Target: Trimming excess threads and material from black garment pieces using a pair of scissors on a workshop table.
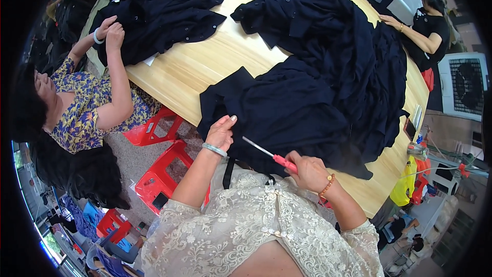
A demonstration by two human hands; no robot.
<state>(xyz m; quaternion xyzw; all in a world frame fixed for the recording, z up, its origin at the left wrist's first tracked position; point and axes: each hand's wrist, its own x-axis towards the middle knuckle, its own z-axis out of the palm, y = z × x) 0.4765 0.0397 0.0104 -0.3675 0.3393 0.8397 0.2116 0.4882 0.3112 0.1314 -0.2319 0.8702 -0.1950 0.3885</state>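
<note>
The left hand [221, 132] rests with its fingers pressed flat on the near edge of a dark navy garment [277, 113], pinning the cloth rather than clasping it, a pale bangle at the wrist. The right hand [307, 170] is clenched round the pink handle of a small pair of thread snips [269, 156], whose slim metal blades point up and left toward the left hand and lie just above the cloth close to it. The garment under both hands spills over the near rim of the wooden table [205, 66] toward the person's lap. Just beyond it, farther from the hands, a large heap of similar dark garments [353, 56] covers the far right part of the table, and judging by its bulk much of the work looks still to come. Well off to the left, a second pile of dark garments [159, 15] lies under the hands of a co-worker in a flowered top [84, 107], seated on a red plastic stool [154, 125]. At the far right another person in black [428, 33] touches the heap.
</note>
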